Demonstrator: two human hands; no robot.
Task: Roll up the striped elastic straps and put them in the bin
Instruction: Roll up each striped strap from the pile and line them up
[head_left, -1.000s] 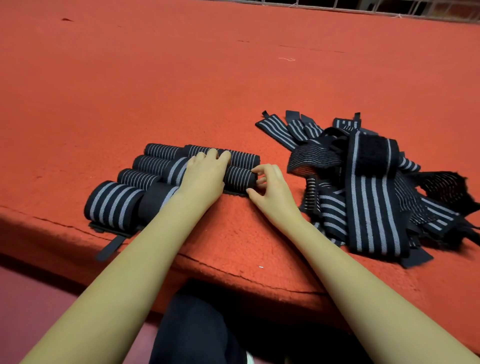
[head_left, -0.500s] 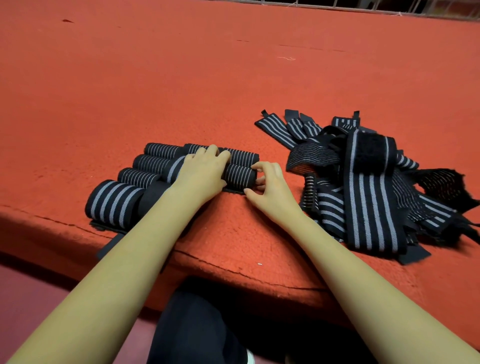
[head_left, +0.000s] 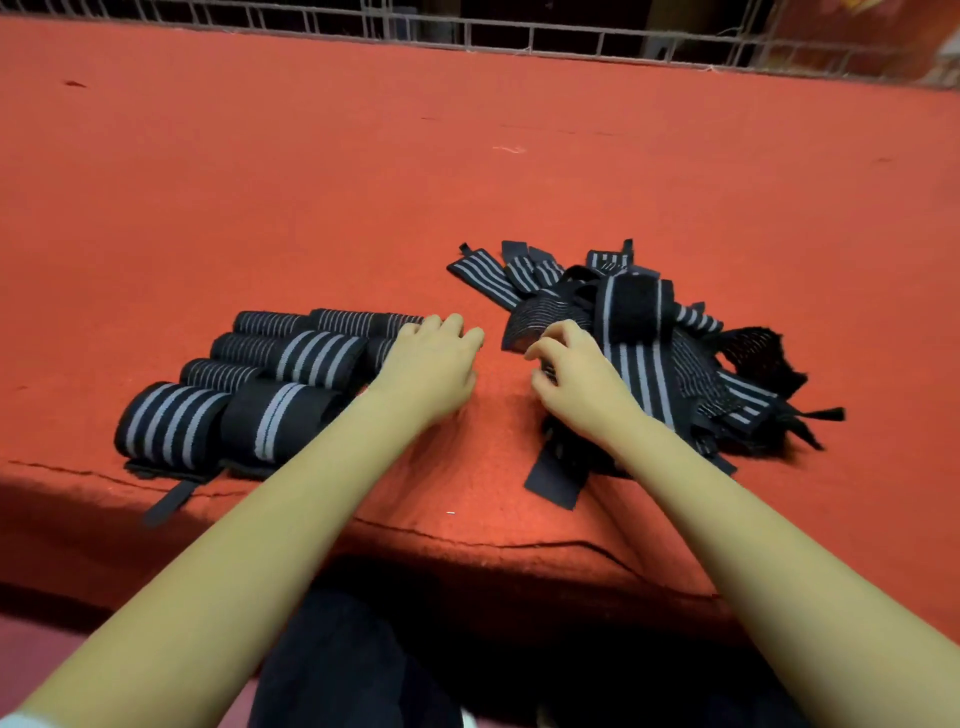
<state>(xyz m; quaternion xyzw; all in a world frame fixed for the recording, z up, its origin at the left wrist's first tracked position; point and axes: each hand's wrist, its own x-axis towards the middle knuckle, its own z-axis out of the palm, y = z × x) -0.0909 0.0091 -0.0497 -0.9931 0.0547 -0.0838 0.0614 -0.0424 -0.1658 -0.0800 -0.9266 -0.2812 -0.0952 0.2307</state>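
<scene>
Red felt tabletop (head_left: 311, 182): heap of loose black, grey-striped elastic straps (head_left: 644, 358) touches nearer right hand (head_left: 576, 379); fingers curled, grasp unclear. Left hand (head_left: 431, 364) relaxed on rolled straps (head_left: 291, 364).

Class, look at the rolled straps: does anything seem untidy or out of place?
A loose black tail pokes out beneath the front-left roll and hangs over the edge of the red surface; that roll looks unfinished beside the others.

- No text, label, brand, number or sign is legible anywhere.
- The rolled straps (head_left: 291, 358) and the loose straps (head_left: 644, 353) carry only pale stripes on black, with no readable lettering.
</scene>
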